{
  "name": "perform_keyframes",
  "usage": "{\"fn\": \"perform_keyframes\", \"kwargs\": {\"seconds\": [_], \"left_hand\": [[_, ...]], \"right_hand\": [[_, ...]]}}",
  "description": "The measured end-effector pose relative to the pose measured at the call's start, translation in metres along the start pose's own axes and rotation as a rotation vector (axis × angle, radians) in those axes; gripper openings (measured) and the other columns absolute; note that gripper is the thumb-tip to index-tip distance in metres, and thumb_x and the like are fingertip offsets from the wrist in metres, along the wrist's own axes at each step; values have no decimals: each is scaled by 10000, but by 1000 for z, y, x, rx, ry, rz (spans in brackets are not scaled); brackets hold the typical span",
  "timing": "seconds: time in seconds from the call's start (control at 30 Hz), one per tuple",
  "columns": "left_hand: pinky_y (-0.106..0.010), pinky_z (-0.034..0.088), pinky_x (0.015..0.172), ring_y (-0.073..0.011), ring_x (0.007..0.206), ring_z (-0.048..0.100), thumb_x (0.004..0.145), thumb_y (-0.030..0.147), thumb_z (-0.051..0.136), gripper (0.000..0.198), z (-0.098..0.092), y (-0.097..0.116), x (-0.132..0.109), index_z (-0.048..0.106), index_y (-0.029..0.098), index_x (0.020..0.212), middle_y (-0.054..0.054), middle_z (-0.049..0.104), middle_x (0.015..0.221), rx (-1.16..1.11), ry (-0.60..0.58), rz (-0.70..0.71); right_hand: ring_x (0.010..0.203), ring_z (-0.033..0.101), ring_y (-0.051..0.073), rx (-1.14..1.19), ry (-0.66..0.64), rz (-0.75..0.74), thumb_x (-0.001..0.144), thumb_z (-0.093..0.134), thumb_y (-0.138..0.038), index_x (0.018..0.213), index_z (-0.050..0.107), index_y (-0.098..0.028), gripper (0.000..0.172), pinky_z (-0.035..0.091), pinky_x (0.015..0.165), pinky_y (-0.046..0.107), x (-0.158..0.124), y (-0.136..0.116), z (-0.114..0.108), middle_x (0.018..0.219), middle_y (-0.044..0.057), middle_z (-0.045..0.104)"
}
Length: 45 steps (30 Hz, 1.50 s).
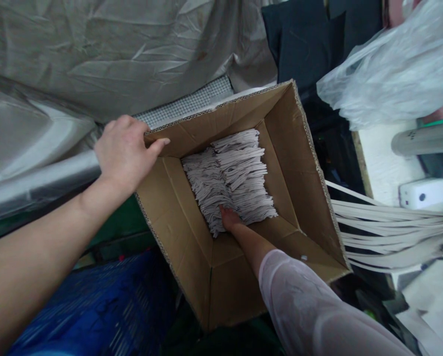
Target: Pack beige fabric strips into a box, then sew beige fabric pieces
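Sheer sleeve (pixel 303 301) on my right arm; right hand (pixel 229 217) lies open, ungripping, on a stack of pale flat strips (pixel 228 178) inside a cardboard carton (pixel 236 291). Strips seem light, limp: take by the bunch. Left hand (pixel 124 153) grips the rim.

Rough brown corrugated cardboard box (pixel 291 148), matt white paper strips (pixel 230 178), crinkled glossy plastic sheeting (pixel 388 74), sheer white cloth sleeve (pixel 303 306).

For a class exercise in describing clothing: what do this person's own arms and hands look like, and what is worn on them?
The left arm is bare with no sleeve in view, and the left hand has no glove. The right hand is also ungloved. The right arm wears a loose, sheer, pale pinkish-white sleeve with a faint pattern, which ends partway along the forearm.
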<state>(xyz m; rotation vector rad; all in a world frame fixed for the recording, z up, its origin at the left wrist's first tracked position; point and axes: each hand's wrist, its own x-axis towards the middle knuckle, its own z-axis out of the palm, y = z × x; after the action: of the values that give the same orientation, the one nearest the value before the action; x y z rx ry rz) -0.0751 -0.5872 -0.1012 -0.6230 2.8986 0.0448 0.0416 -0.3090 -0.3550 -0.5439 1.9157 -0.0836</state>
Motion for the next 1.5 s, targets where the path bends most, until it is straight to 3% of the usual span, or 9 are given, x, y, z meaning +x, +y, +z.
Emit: {"fn": "perform_keyframes", "kwargs": {"seconds": [0.2, 0.33, 0.43, 0.6, 0.73, 1.0, 1.23, 1.33, 1.5], "left_hand": [[-407, 449, 943, -348, 1212, 518, 936, 552, 460, 509, -4, 1, -2, 633, 106, 1109, -166, 602, 1268, 4, -5, 4], [-405, 469, 889, -348, 1181, 543, 944, 542, 460, 482, -6, 1, -2, 634, 117, 1093, -166, 621, 1220, 26, -2, 34], [-396, 471, 838, -343, 1146, 564, 946, 541, 461, 464, -7, 0, -2, 632, 124, 1055, -169, 630, 1190, 52, 8, 59], [-385, 454, 779, -335, 1105, 571, 942, 519, 482, 407, -5, -2, -1, 624, 142, 1002, -158, 636, 1144, 80, 12, 65], [-380, 440, 770, -323, 1098, 563, 945, 524, 471, 404, -5, -5, 0, 623, 157, 1023, -145, 635, 1155, 66, 23, 79], [-385, 440, 816, -320, 1094, 549, 925, 535, 483, 352, 1, -9, 1, 622, 216, 978, -124, 636, 1128, -21, 47, 54], [-430, 454, 806, -350, 1077, 545, 906, 521, 486, 336, 2, -11, 1, 637, 235, 997, -133, 630, 1086, -81, 51, 55], [-444, 453, 809, -355, 1080, 543, 902, 509, 488, 322, 1, -11, 1, 647, 246, 998, -133, 631, 1079, -116, 46, 61], [-428, 450, 818, -339, 1091, 547, 909, 524, 484, 318, 1, -12, 1, 645, 259, 978, -124, 627, 1079, -119, 40, 70]], "right_hand": [[1280, 509, 290, -30, 82, -22, 938, 316, -95, 1524, 393, -106, 591, 469, 973, 413, -7, -8, -6, 1396, 188, 562], [1390, 382, 248, -38, 217, -84, 972, 287, -105, 1523, 390, -141, 563, 369, 1085, 376, 4, -19, -23, 1525, 137, 452], [1427, 333, 234, -49, 241, -115, 971, 282, -89, 1540, 357, -148, 577, 327, 1114, 373, 16, -25, -31, 1584, 107, 383], [1308, 478, 270, -79, 191, -116, 939, 354, -79, 1470, 469, -159, 549, 356, 1066, 415, 19, -28, -26, 1437, 137, 551], [1268, 509, 277, -101, 191, -140, 927, 400, -100, 1374, 565, -136, 477, 360, 1057, 410, 14, -29, -28, 1382, 157, 585], [1454, 306, 262, -117, 285, -159, 934, 408, -148, 1477, 434, -43, 554, 178, 1202, 409, 37, -34, -49, 1551, 179, 418], [1325, 471, 299, -142, 267, -156, 920, 428, -147, 1284, 627, -67, 423, 243, 1179, 446, 40, -42, -50, 1379, 215, 583], [1358, 443, 271, -135, 295, -194, 961, 361, -160, 1394, 540, -78, 476, 276, 1167, 402, 43, -49, -59, 1497, 171, 492], [1503, 258, 229, -122, 250, -228, 957, 308, -111, 1523, 394, -115, 572, 228, 1213, 403, 53, -55, -57, 1629, 83, 309]]}}
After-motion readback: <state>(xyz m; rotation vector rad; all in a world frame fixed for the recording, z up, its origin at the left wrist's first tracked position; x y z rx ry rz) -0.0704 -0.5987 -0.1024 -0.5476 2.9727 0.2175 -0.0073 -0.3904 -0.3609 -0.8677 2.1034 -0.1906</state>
